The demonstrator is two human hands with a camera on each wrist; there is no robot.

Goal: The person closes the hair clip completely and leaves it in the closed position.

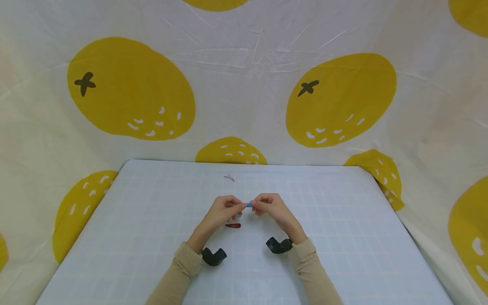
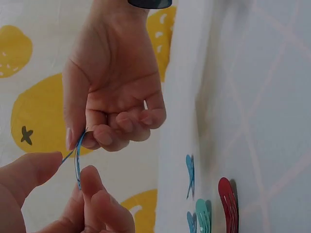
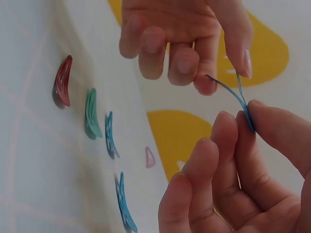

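Between my two hands is a blue snap hair clip (image 3: 245, 109), its two prongs spread apart. My right hand (image 1: 272, 206) pinches the joined end between thumb and index finger. My left hand (image 1: 225, 210) has its thumb at one prong and a finger at the other, as the left wrist view shows. Below the hands, on the table, lie a red hair clip (image 2: 227, 199), a green hair clip (image 3: 92, 114) and two more blue ones, a nearer blue clip (image 3: 125, 206) and another blue clip (image 3: 111, 133).
A thin pinkish V-shaped thing (image 1: 229, 177) lies farther back on the table. The white table (image 1: 152, 254) has a pale grid pattern. Behind it hangs a white curtain (image 1: 236, 84) with yellow fruit prints. Black cameras sit at both wrists, one a right wrist camera (image 1: 279, 245).
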